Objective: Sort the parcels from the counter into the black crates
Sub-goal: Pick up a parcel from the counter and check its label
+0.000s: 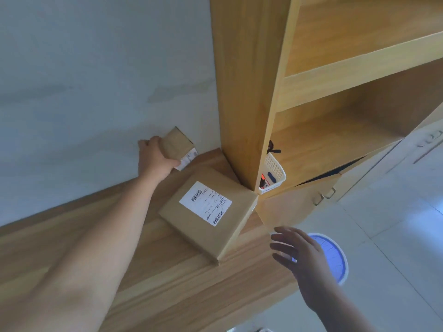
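A person's left hand [155,159], reaching across from the lower left of the frame, grips a small brown parcel [176,144] at the centre of the frame, fingers wrapped around its near end. The parcel is tilted, its far corner up against the pale wall [84,68], and a white label [188,159] shows at its lower edge. Whether it touches the desk cannot be told.

The right hand [302,257], at lower right, hovers with fingers spread and relaxed, holding nothing, just beyond the desk's edge and above the floor.

Between the two hands a larger flat brown parcel [208,212] lies on the wooden desk [119,259], a white shipping label [205,203] with barcodes facing up. One corner of it sits near the foot of a tall wooden shelf unit [242,92] that rises through the upper right of the frame.

On the unit's lowest shelf a white plastic basket [275,171] holds small items too blurred to name. A round blue and white object [333,257] lies on the tiled floor [395,224] behind the right hand.
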